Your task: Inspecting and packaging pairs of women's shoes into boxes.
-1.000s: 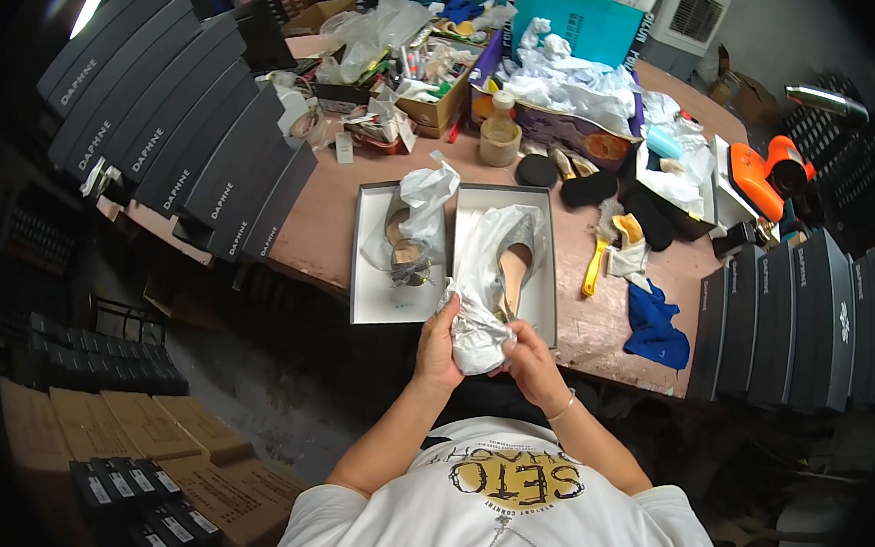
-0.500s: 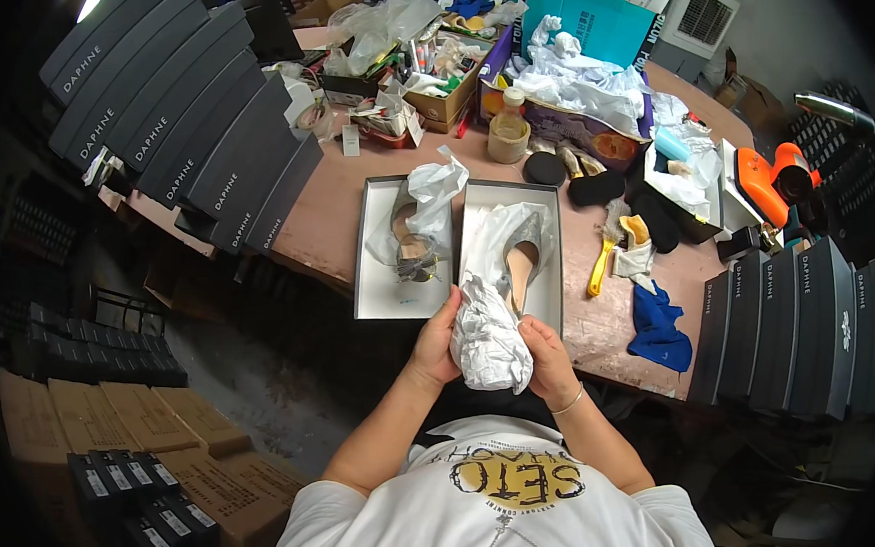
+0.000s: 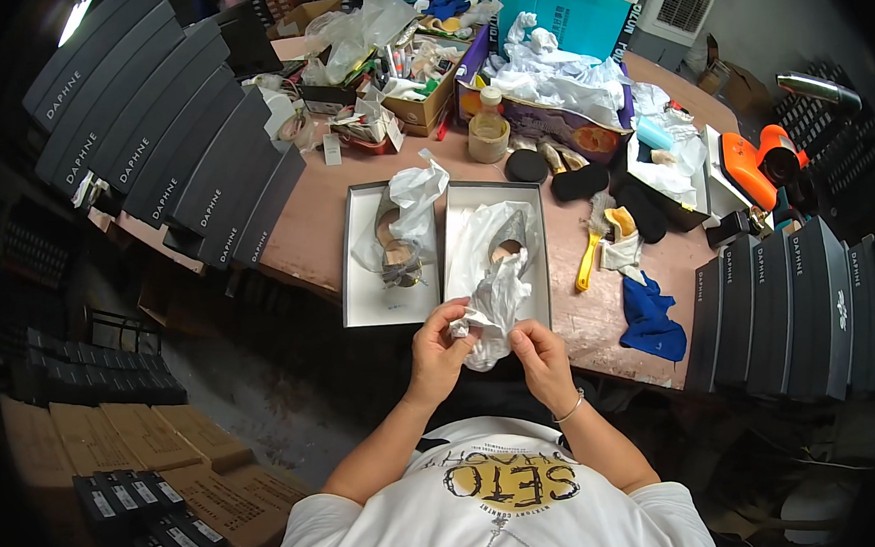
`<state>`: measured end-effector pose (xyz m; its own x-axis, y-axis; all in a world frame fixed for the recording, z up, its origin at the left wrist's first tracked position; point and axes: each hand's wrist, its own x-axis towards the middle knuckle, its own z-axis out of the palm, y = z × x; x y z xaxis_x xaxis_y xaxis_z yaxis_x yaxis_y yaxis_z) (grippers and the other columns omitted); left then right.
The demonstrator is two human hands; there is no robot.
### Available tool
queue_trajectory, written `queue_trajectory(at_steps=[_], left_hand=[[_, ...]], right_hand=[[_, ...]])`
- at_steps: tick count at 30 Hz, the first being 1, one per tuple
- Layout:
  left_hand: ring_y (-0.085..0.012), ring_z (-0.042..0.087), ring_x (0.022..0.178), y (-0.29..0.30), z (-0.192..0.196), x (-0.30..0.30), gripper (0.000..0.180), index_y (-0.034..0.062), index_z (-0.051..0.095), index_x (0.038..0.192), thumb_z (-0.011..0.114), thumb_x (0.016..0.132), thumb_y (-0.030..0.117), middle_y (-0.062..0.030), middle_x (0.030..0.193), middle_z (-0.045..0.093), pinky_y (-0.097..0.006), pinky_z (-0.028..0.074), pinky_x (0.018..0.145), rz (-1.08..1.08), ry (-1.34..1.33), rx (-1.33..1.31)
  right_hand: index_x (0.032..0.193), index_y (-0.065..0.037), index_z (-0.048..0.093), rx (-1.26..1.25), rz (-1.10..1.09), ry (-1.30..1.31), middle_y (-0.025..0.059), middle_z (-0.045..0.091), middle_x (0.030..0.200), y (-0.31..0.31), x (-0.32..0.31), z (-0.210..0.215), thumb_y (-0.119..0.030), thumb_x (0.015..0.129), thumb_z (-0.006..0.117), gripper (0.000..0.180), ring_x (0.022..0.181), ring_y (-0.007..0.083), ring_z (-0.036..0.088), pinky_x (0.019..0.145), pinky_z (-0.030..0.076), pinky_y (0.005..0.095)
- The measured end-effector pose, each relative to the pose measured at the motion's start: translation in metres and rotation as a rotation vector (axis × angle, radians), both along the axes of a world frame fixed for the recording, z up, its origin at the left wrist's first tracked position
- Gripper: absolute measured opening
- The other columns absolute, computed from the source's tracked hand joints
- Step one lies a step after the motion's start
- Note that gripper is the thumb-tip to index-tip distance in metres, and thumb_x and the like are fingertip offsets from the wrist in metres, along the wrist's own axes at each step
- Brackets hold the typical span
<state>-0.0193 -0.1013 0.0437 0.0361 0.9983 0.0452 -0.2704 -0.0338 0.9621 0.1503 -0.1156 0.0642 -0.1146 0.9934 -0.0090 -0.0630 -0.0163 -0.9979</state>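
Left hand [image 3: 437, 356]: Its fingers are closed on the left side of the crumpled paper, with the thumb on the near side.
Right hand [image 3: 544, 361]: The thumb and fingers pinch the paper's right edge, low down. A thin band [image 3: 570, 406] goes around the wrist.
Crumpled paper [image 3: 500, 305]: White and wrinkly. It is between the two hands, in front of the near end of the right tray, and it hides part of the right shoe.
Right tray [image 3: 536, 293]: White inside with a gray rim. It lies on the desk [image 3: 304, 221], just beside the left tray.
Right shoe [image 3: 511, 231]: Gray, lying in the right tray with white wrap [image 3: 470, 233] around it.
Left tray [image 3: 367, 298]: Also white inside. It holds the left shoe.
Left shoe [image 3: 395, 248]: It has a bow at its near end. A puff of tissue [image 3: 420, 186] is at its far end.
Brush [image 3: 586, 262]: Yellow handle, to the right of the trays, near a blue cloth [image 3: 653, 322].
Jar [image 3: 489, 135]: Behind the right tray, in front of a purple box [image 3: 558, 118] full of white paper.
Dark boxes: One pile [image 3: 174, 144] is on the left, and a row [image 3: 796, 317] stands on the right.
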Motion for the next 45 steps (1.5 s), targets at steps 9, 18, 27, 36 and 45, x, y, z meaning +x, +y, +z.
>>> queue_trajectory(at_steps=[9,18,27,36,45], left_hand=[[-0.0154,0.058,0.106,0.006,0.02,-0.015,0.027,0.0044,0.055,0.116,0.054,0.09,-0.002,-0.0111,0.121,0.057,-0.029,0.048,0.091,0.173,-0.238,0.053],[-0.0058,0.052,0.087,0.029,0.005,-0.017,0.016,0.0014,0.053,0.109,0.051,0.094,0.005,-0.0017,0.098,0.057,-0.021,0.043,0.079,0.214,-0.078,0.03],[-0.0166,0.056,0.083,0.032,0.059,-0.003,0.027,0.0011,0.057,0.106,0.068,0.082,0.007,-0.0074,0.096,0.06,-0.029,0.047,0.08,0.391,0.499,0.356],[-0.0135,0.058,0.096,0.0,0.012,0.009,0.045,-0.0011,0.05,0.123,0.069,0.087,0.017,-0.0094,0.11,0.058,-0.026,0.048,0.084,-0.09,-0.075,-0.115],[-0.0074,0.059,0.078,0.024,0.009,-0.052,0.011,0.0017,0.059,0.099,0.061,0.089,0.001,-0.0028,0.089,0.064,-0.02,0.048,0.073,0.012,-0.217,-0.141]], right_hand=[[0.119,-0.002,0.053,-0.216,-0.163,0.591,0.0082,0.063,0.112,0.02,0.005,-0.005,-0.026,0.095,0.057,0.035,0.098,0.0177,0.062,0.083,0.05,0.0312],[0.133,0.0,0.039,-0.054,-0.285,-0.036,0.0169,0.051,0.129,-0.009,0.062,-0.028,-0.025,0.087,0.067,0.059,0.111,0.0269,0.055,0.086,0.049,0.0351],[0.102,0.0,0.061,0.04,-0.017,-0.266,0.0129,0.065,0.081,0.01,0.013,-0.006,0.004,0.079,0.049,0.026,0.077,0.0201,0.063,0.072,0.048,0.0303],[0.108,0.001,0.058,-0.125,-0.056,0.244,0.0002,0.063,0.098,0.007,-0.003,-0.001,-0.007,0.093,0.052,0.018,0.082,0.0083,0.056,0.072,0.045,0.0235],[0.112,0.003,0.061,-0.02,-0.434,0.048,0.0009,0.063,0.097,0.034,0.117,0.016,-0.013,0.096,0.053,0.024,0.087,0.0067,0.053,0.079,0.043,0.023]])
